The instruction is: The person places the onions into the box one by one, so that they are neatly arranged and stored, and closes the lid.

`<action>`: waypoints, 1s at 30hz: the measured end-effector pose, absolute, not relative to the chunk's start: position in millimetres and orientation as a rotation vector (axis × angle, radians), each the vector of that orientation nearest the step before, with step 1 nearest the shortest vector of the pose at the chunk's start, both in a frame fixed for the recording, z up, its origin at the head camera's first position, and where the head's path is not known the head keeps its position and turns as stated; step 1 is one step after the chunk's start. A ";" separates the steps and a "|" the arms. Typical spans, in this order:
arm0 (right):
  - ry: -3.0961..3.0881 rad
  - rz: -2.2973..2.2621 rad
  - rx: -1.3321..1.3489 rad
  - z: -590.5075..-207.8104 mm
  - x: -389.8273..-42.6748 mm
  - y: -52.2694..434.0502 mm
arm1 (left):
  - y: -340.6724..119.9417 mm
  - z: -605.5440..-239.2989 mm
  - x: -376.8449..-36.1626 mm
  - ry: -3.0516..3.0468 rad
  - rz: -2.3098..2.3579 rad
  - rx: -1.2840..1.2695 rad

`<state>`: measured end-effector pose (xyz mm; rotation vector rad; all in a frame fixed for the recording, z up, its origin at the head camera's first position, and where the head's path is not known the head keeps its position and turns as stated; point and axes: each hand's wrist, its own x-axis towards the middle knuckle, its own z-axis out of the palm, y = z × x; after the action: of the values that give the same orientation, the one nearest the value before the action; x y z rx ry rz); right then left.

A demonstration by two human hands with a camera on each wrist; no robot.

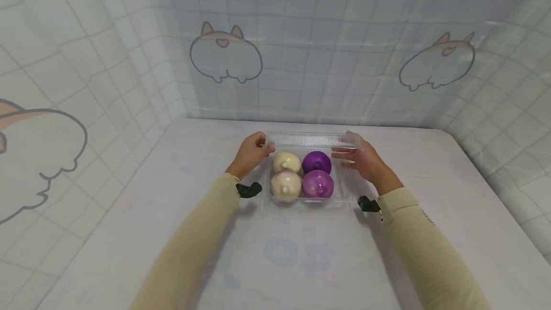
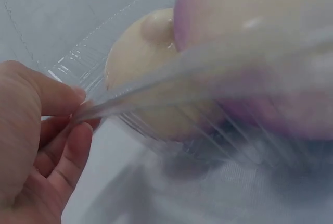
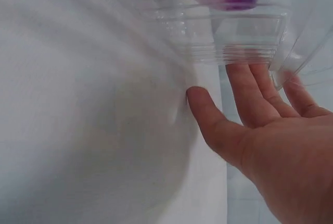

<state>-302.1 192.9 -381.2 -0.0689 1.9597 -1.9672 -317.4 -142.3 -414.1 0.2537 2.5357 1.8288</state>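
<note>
A clear plastic clamshell box (image 1: 343,188) lies on the table with its lid (image 1: 310,139) raised at the far side. Inside sit glossy onion-shaped balls, each with a nub where it shows: two pale ones (image 1: 286,185) on the left, a dark purple one (image 1: 316,162) and a lighter purple one (image 1: 317,184) on the right. My left hand (image 1: 250,153) pinches the box's thin plastic edge between thumb and fingers, plainest in the left wrist view. At the right side my right hand (image 1: 366,160) holds its fingers extended against the clear plastic, thumb apart (image 3: 208,109).
A pale cloth with faint prints covers the table (image 1: 275,262). Behind and at both sides hang white grid-patterned curtains (image 1: 318,51) with cartoon animal drawings. Dark wrist-worn devices (image 1: 248,190) sit below both wrists.
</note>
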 end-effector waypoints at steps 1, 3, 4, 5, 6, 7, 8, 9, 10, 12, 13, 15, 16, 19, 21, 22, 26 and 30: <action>1.966 -1.958 -0.063 -380.4 -301.3 193.1 | -142.6 -414.8 -317.8 2.515 1.837 0.251; 1.951 -1.963 -0.045 -379.0 -299.3 193.5 | -143.0 -414.8 -317.4 2.470 1.854 0.242; 1.946 -1.966 -0.029 -378.4 -298.2 193.5 | -143.3 -414.7 -317.3 2.453 1.852 0.237; 1.944 -1.968 -0.016 -378.0 -297.4 193.7 | -143.5 -414.7 -317.3 2.438 1.848 0.227; 1.945 -1.967 -0.009 -378.0 -296.9 193.8 | -143.7 -414.4 -316.9 2.425 1.837 0.216; 1.944 -1.972 -0.008 -378.1 -296.4 193.8 | -143.8 -414.1 -316.0 2.415 1.825 0.202; 1.938 -1.983 -0.005 -378.3 -295.9 193.6 | -143.9 -413.4 -314.8 2.403 1.818 0.195; 1.946 -1.982 -0.003 -378.9 -295.8 193.3 | -144.7 -414.0 -314.3 2.396 1.810 0.186; 1.958 -1.972 0.009 -379.5 -295.9 193.3 | -145.4 -414.1 -313.0 2.380 1.806 0.171; 1.968 -1.968 0.047 -381.8 -295.4 193.2 | -147.1 -414.6 -309.0 2.343 1.816 0.125; 1.974 -1.962 0.068 -382.9 -295.1 193.2 | -148.2 -415.0 -306.8 2.323 1.822 0.101; 2.003 -1.933 0.105 -384.8 -293.9 193.7 | -150.4 -415.2 -302.2 2.291 1.834 0.053; 2.014 -1.924 0.123 -385.6 -293.0 194.2 | -151.0 -414.7 -299.5 2.277 1.841 0.032; 2.055 -1.905 0.116 -387.7 -290.4 194.9 | -152.2 -412.8 -290.9 2.249 1.863 -0.029; 2.075 -1.901 0.078 -389.4 -289.1 195.5 | -151.6 -411.0 -283.5 2.236 1.875 -0.072; 2.078 -1.906 0.055 -390.4 -288.6 195.6 | -150.9 -410.2 -279.3 2.231 1.874 -0.094; 2.123 -1.901 0.006 -393.7 -286.6 198.5 | -146.5 -409.5 -261.7 2.187 1.865 -0.131; 2.166 -1.889 0.036 -396.0 -285.0 202.3 | -144.4 -411.4 -245.1 2.168 1.896 -0.094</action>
<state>-285.0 202.3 -396.0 0.0361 2.1655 -1.8891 -245.1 -144.4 -411.4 -0.0938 2.1677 1.8958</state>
